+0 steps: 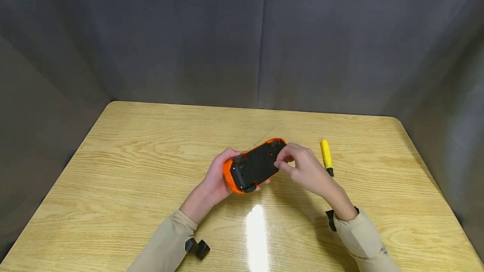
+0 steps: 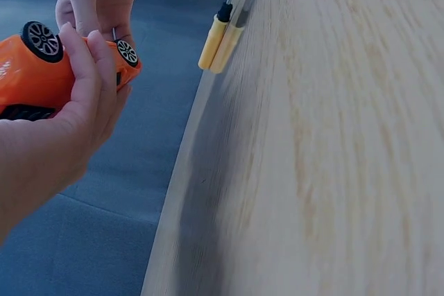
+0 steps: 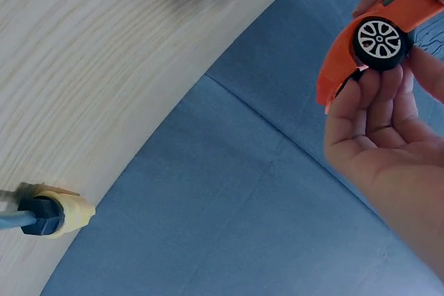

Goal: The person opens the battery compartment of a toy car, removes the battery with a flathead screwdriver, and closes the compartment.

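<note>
An orange toy car (image 1: 228, 175) is held bottom up above the table, its black underside facing the head camera. My left hand (image 1: 216, 177) grips it around the rear end and side, fingers wrapped beneath. Over the other end of the underside, my right hand (image 1: 302, 167) has thumb and index finger bent together in a pinch. Between those fingers a small thin metal piece (image 2: 114, 34) shows as a sliver in the left wrist view; its exact kind is too small to tell. The right wrist view shows right fingertips beside a black wheel (image 3: 379, 41) with silver spokes.
On the wooden table (image 1: 132, 171) a screwdriver (image 1: 326, 153) with a yellow handle lies right of the hands, its black collar toward the person. Grey cloth walls (image 1: 181, 45) stand behind the table and at both sides.
</note>
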Action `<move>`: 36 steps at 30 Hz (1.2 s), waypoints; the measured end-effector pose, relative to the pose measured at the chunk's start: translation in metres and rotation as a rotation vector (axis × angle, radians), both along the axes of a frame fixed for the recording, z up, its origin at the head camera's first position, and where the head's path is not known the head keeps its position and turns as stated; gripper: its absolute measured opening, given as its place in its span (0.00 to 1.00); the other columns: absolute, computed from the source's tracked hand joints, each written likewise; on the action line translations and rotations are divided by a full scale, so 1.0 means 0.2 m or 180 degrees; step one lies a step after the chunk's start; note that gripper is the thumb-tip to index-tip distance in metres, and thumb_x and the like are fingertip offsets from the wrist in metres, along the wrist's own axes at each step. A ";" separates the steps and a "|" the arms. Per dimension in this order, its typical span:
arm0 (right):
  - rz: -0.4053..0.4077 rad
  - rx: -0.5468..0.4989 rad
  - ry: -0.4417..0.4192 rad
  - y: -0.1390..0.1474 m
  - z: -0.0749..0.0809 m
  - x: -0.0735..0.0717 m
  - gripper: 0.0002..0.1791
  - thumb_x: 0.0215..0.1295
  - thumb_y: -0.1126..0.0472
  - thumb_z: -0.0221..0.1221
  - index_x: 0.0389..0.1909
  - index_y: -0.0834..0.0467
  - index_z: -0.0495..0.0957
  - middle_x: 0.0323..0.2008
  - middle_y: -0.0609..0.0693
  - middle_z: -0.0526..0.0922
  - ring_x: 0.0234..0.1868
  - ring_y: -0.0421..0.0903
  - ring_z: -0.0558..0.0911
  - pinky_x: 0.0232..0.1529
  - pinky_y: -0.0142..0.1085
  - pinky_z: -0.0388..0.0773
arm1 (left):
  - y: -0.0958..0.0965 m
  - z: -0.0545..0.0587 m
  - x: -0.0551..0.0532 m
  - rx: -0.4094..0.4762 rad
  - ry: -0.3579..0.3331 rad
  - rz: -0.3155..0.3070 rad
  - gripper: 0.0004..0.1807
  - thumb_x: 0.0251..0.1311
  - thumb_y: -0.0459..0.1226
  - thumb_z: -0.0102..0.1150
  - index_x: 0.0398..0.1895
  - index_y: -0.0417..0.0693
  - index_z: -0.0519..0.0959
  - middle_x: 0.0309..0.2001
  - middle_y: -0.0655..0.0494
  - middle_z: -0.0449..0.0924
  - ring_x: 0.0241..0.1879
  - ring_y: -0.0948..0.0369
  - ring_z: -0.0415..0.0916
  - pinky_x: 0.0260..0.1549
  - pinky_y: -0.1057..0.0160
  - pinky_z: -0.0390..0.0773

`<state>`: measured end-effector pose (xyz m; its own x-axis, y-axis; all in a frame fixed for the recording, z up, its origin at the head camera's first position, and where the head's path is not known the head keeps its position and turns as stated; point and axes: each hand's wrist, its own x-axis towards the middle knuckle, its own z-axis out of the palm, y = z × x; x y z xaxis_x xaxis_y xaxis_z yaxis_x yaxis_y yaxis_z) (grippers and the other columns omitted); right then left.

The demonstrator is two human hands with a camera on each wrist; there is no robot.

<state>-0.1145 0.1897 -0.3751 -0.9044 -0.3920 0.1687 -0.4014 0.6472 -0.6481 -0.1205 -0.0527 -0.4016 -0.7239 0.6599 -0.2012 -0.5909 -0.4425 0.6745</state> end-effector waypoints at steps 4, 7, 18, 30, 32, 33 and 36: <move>0.0024 0.0068 -0.0016 0.00 0.01 0.00 0.05 0.66 0.68 0.67 0.33 0.56 0.84 0.34 0.44 0.82 0.37 0.43 0.80 0.35 0.36 0.79 | 0.00 -0.01 0.00 -0.0007 0.0024 -0.0022 0.37 0.68 0.42 0.35 0.78 0.35 0.58 0.64 0.39 0.74 0.49 0.41 0.82 0.40 0.53 0.87; 0.0056 0.0134 -0.0060 0.00 0.02 0.00 0.06 0.66 0.69 0.66 0.31 0.56 0.83 0.32 0.44 0.81 0.35 0.42 0.79 0.34 0.35 0.78 | 0.00 -0.02 0.01 -0.0025 0.0048 -0.0078 0.37 0.68 0.43 0.36 0.78 0.35 0.57 0.64 0.39 0.74 0.49 0.41 0.82 0.41 0.53 0.87; 0.0084 -0.0109 -0.0305 0.04 0.03 0.00 0.07 0.67 0.69 0.62 0.31 0.54 0.81 0.35 0.44 0.83 0.42 0.46 0.81 0.44 0.45 0.82 | 0.01 -0.02 0.00 0.0010 0.0027 -0.0066 0.37 0.67 0.43 0.36 0.78 0.37 0.59 0.63 0.41 0.76 0.49 0.42 0.83 0.39 0.53 0.86; 0.0009 -0.0608 -0.0442 0.11 0.10 0.00 0.06 0.68 0.71 0.60 0.32 0.58 0.82 0.35 0.47 0.84 0.41 0.46 0.82 0.43 0.40 0.82 | 0.01 -0.02 0.00 -0.0049 0.0107 0.0056 0.34 0.68 0.42 0.34 0.76 0.37 0.60 0.58 0.43 0.78 0.52 0.39 0.81 0.40 0.52 0.87; 0.0006 -0.0625 -0.0404 0.13 0.11 0.00 0.06 0.69 0.71 0.60 0.32 0.59 0.82 0.35 0.48 0.84 0.40 0.45 0.82 0.43 0.37 0.81 | 0.01 -0.02 0.00 -0.0032 0.0101 0.0061 0.35 0.68 0.43 0.34 0.77 0.38 0.60 0.58 0.42 0.78 0.52 0.40 0.81 0.40 0.52 0.87; 0.0007 -0.0628 -0.0376 0.14 0.12 0.00 0.06 0.69 0.71 0.60 0.32 0.59 0.82 0.35 0.48 0.84 0.39 0.45 0.82 0.43 0.36 0.81 | 0.01 -0.02 0.00 -0.0020 0.0095 0.0069 0.35 0.68 0.43 0.34 0.77 0.38 0.59 0.59 0.42 0.78 0.51 0.40 0.81 0.40 0.52 0.87; -0.0001 -0.0658 -0.0393 0.17 0.13 0.00 0.06 0.69 0.71 0.60 0.33 0.60 0.82 0.36 0.50 0.85 0.40 0.46 0.83 0.44 0.34 0.82 | 0.01 -0.02 0.00 -0.0013 0.0066 0.0140 0.35 0.67 0.43 0.34 0.77 0.39 0.59 0.60 0.41 0.76 0.50 0.41 0.82 0.41 0.52 0.87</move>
